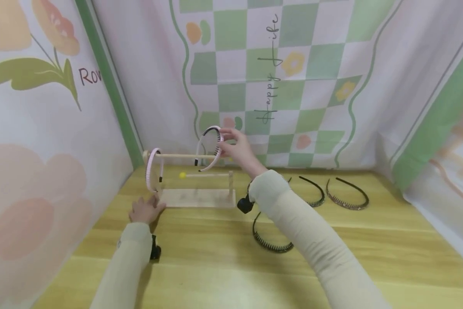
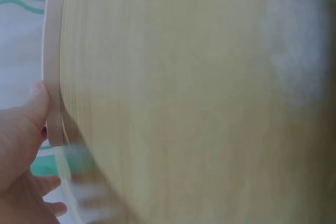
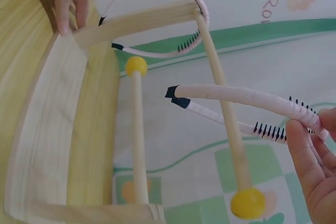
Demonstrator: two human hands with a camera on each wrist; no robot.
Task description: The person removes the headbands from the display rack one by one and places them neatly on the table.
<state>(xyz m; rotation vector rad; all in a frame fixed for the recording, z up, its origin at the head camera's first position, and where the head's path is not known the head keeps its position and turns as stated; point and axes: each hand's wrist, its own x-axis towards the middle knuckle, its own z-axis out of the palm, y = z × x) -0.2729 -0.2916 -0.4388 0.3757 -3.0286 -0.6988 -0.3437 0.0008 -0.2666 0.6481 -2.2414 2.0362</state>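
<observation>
My right hand [image 1: 237, 148] pinches a pale pink headband [image 3: 247, 98] with black comb teeth by its curved top. The headband's two black-tipped ends straddle the upper rod [image 3: 218, 72] of a wooden stand [image 1: 194, 198], short of the rod's yellow end ball [image 3: 248, 203]. Another pink headband [image 1: 151, 169] hangs at the rod's left end, against the upright. The lower rod [image 1: 206, 175] is bare and ends in a yellow ball [image 3: 136, 66]. Low at the stand's left end, my left hand [image 1: 144, 210] grips the corner of the base, thumb [image 2: 38, 106] along its edge.
Several dark toothed headbands lie right of the stand, one [image 1: 347, 199] farthest right and another [image 1: 272, 244] nearer, partly behind my right sleeve [image 1: 309, 231]. A printed curtain [image 1: 262, 86] hangs close behind the wooden table [image 1: 200, 266].
</observation>
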